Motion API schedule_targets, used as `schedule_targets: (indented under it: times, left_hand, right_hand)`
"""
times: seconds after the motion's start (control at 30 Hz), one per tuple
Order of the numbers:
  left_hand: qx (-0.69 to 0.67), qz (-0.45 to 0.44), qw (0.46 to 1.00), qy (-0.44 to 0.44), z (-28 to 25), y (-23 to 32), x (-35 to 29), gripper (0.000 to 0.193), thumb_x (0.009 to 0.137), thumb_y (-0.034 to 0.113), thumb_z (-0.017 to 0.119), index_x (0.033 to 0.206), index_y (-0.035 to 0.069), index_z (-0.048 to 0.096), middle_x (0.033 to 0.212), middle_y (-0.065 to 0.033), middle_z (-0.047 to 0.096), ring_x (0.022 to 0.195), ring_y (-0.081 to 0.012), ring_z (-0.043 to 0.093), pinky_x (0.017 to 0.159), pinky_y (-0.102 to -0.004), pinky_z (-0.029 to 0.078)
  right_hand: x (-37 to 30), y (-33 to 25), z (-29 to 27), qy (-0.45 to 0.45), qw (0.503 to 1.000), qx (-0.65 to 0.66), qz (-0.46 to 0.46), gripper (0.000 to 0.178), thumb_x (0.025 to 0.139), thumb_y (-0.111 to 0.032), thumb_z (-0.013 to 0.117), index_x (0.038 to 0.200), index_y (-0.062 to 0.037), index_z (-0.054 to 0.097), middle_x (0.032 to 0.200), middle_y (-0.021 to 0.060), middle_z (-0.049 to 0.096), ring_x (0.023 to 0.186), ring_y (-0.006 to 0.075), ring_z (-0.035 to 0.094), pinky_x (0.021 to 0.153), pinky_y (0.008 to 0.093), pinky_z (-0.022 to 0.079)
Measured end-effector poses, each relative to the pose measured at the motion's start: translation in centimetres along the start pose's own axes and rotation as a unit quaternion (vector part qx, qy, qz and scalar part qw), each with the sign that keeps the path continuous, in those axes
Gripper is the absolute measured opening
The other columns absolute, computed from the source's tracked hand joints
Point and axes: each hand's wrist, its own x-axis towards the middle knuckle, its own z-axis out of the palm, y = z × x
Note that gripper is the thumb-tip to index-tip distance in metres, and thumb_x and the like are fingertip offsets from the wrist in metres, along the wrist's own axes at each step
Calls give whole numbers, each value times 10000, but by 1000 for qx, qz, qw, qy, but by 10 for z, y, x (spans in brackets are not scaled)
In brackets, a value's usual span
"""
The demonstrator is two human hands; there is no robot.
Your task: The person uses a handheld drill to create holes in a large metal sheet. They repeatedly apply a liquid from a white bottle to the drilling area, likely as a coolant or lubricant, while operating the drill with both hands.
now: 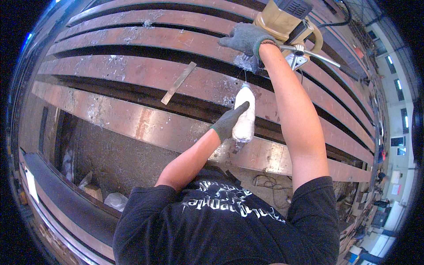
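My left hand [232, 119], in a dark grey glove, is closed around a white plastic bottle [245, 117]. Its narrow tip points away from me, and a thin stream of liquid rises from it toward the cutting end of a drill. Farther off, my right hand [247, 39], in a grey glove, reaches over the front of the tan drilling machine [271, 22]. The hand appears closed on a feed handle [286, 47], though the grip is mostly hidden. The drill stands on one of several long rust-brown steel beams [207, 81]. Metal shavings lie near its base.
A flat metal strip [179, 82] lies across a beam to the left. Dark gaps run between the beams. A black cable [340, 22] leads away from the drill. Below the near beam, coiled wire [269, 185] and a clear plastic bag [115, 201] lie on the floor.
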Motion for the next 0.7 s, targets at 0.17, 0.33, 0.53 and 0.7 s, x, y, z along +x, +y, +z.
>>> schedule_targets:
  times: [0.17, 0.33, 0.53, 0.7]
  left_hand:
    - [5, 7, 1000, 7, 6, 2, -6, 475, 949, 453, 743, 1156, 34, 663, 946, -67, 724, 742, -173, 709, 658, -335, 613]
    - [2, 6, 1000, 19, 11, 4, -10, 456, 946, 451, 748, 1134, 44, 665, 935, -65, 724, 727, -176, 710, 643, -343, 615]
    - [11, 13, 999, 31, 11, 4, -6, 464, 946, 454, 748, 1125, 35, 665, 927, -68, 720, 719, -176, 705, 644, -338, 613]
    - [8, 10, 1000, -4, -5, 6, -3, 433, 981, 468, 698, 1137, 66, 665, 875, -21, 690, 697, -144, 661, 644, -318, 590]
  right_hand:
    - [0, -2, -2, -23, 999, -22, 0, 643, 937, -637, 566, 1113, -61, 791, 1064, 217, 756, 975, 397, 730, 931, 457, 556]
    - [-2, -4, -3, -24, 1000, -11, 6, 649, 934, -638, 573, 1106, -51, 792, 1049, 218, 758, 960, 397, 733, 922, 459, 559]
    - [-1, 0, 0, -4, 1000, 0, 12, 687, 888, -681, 570, 1000, -45, 802, 1042, 238, 751, 995, 421, 723, 926, 488, 557]
    - [12, -9, 0, -32, 998, -41, -38, 674, 926, -655, 567, 1032, -28, 794, 1024, 255, 746, 963, 419, 724, 914, 485, 554]
